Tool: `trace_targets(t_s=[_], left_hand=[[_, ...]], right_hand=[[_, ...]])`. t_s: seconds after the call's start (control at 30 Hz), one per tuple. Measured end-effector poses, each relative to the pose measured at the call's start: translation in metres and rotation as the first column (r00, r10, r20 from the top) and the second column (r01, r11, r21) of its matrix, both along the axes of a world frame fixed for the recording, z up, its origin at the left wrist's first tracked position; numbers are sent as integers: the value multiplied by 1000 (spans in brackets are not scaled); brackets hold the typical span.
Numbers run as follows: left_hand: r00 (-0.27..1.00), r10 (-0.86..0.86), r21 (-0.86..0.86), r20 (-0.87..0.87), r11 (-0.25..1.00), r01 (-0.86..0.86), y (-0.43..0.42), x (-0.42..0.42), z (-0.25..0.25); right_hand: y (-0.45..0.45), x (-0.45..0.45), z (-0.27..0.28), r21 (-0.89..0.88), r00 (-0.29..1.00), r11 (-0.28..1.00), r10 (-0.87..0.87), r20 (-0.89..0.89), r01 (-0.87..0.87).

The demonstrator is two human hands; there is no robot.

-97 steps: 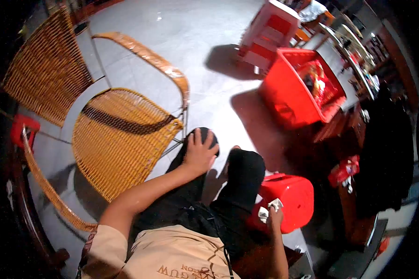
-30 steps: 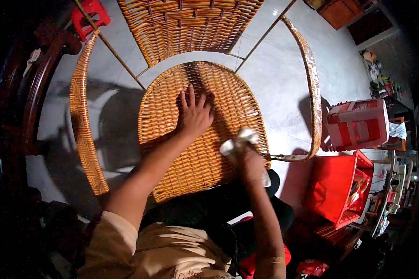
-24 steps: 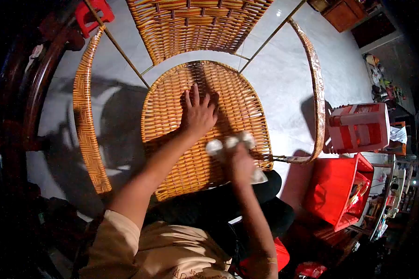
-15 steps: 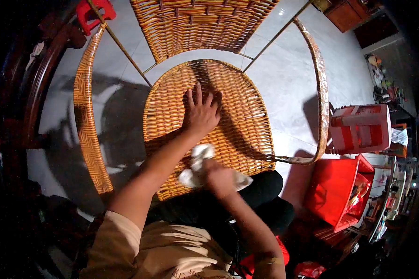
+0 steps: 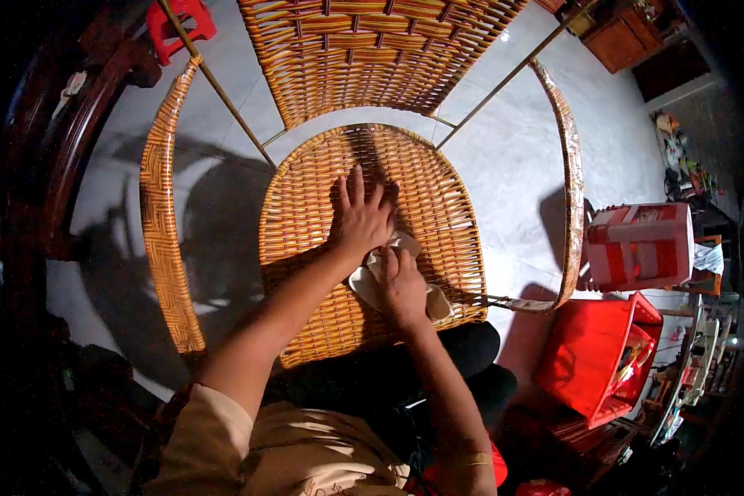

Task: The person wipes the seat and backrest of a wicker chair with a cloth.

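The woven seat (image 5: 322,186) of a wicker chair fills the middle, with its woven backrest (image 5: 372,50) above. My left hand (image 5: 364,219) lies on the seat with its fingers spread and nothing in it. Just to its lower right, my right hand (image 5: 404,285) presses a pale cloth (image 5: 370,285) against the seat, its fingers closed on it. Parts of the cloth stick out on both sides of that hand, and its top edge lies close to my left hand.
Curved armrests (image 5: 159,207) flank the seat. At right are a red crate (image 5: 579,347) holding packets and a red-and-white stool (image 5: 641,246). A small red stool (image 5: 182,29) stands at top left, near dark wooden furniture (image 5: 83,140). Black-clad knees touch the seat's front.
Since half a second ago, my right hand has moved the cloth up and to the right, closer to my left hand. Earlier, the view turned to face the chair, and my left hand went from knee to seat.
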State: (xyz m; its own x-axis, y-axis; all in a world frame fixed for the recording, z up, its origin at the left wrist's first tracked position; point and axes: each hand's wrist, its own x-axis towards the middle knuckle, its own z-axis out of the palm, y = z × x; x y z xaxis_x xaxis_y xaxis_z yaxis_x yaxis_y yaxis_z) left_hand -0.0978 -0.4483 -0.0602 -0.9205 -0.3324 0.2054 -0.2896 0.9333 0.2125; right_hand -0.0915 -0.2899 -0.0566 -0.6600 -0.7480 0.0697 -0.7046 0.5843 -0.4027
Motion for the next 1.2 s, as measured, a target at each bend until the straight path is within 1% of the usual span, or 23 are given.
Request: trace_targets(t_s=[0.03, 0.1, 0.2, 0.23, 0.27, 0.33, 0.37, 0.43, 0.47, 0.5, 0.53, 0.57, 0.63, 0.67, 0.73, 0.77, 0.83, 0.93, 1.0, 1.03, 1.1, 1.17, 1.2], left_hand=[[999, -4, 8, -34, 1000, 5, 0, 0, 0], [998, -9, 30, -66, 999, 11, 0, 0, 2], [995, -21, 25, -102, 999, 24, 0, 4, 3], [993, -37, -3, -108, 999, 37, -1, 4, 4], [990, -27, 19, -140, 999, 30, -1, 3, 2], [979, -36, 24, -201, 999, 42, -1, 2, -1], [965, -46, 32, -259, 998, 57, 0, 3, -3], [969, -48, 36, -243, 998, 59, 1, 4, -7], [975, -45, 34, -220, 998, 54, -1, 3, -6], [972, -49, 21, -229, 998, 55, -3, 3, -3], [978, -54, 10, -199, 998, 57, -2, 5, 0], [984, -59, 3, -168, 998, 61, -1, 6, 2], [986, -62, -7, -157, 998, 61, 0, 6, 5], [983, -55, -4, -173, 998, 55, 1, 6, 2], [980, -44, -1, -195, 999, 45, 1, 5, 2], [979, -45, -5, -200, 999, 45, 2, 5, 3], [991, -37, -5, -129, 999, 37, 2, 7, 2], [991, -44, -39, -126, 998, 39, 1, 8, 0], [999, -33, -82, -36, 996, 30, 4, 8, 9], [987, -36, -105, -154, 994, 19, 2, 5, -7], [998, -36, -124, -52, 992, 29, 4, 8, 3], [1000, 7, -145, 13, 989, -5, 6, 5, 1], [999, 6, -148, -33, 989, -11, 6, 5, -3]], right_hand=[[5, -8, 0, 62, 998, 998, 7, 69, -11], [15, -33, 4, 221, 929, 970, -171, 328, 100], [19, -67, 11, -172, 880, 920, -261, 396, 351], [17, -88, 24, 397, 911, 820, -380, -162, 413], [14, -88, 23, 396, 912, 822, -377, -162, 410], [6, -84, 18, 285, 883, 854, -466, 50, 435], [25, -69, -27, 234, 970, 941, -241, -40, 244], [4, -30, -8, 343, 898, 901, -360, 254, 264], [4, -3, -25, 101, 962, 972, -228, 152, 214], [-4, 19, 4, 93, 978, 989, -130, 160, 116], [-3, 34, -10, -86, 987, 992, -83, 137, 95], [-4, 43, -1, 12, 971, 993, -115, 209, 115], [6, 43, -2, 63, 986, 984, 167, 4, -167], [12, 44, 7, 64, 988, 986, 156, 1, -156], [17, 44, 44, 158, 943, 980, 163, -291, -120], [24, 45, 64, 155, 941, 981, 161, -296, -119], [47, 45, 95, -79, 996, 993, -87, 32, 89], [120, 44, 82, -212, 875, 856, -422, 238, 471], [178, 47, 79, -159, 812, 799, -581, 48, 581], [213, 50, 72, -83, 797, 822, -567, -208, 563], [269, 59, 61, 184, 734, 737, -547, -403, 650], [322, 70, 45, 389, 776, 678, -479, -410, 624], [330, 74, 41, 353, 758, 676, -516, -399, 646]])
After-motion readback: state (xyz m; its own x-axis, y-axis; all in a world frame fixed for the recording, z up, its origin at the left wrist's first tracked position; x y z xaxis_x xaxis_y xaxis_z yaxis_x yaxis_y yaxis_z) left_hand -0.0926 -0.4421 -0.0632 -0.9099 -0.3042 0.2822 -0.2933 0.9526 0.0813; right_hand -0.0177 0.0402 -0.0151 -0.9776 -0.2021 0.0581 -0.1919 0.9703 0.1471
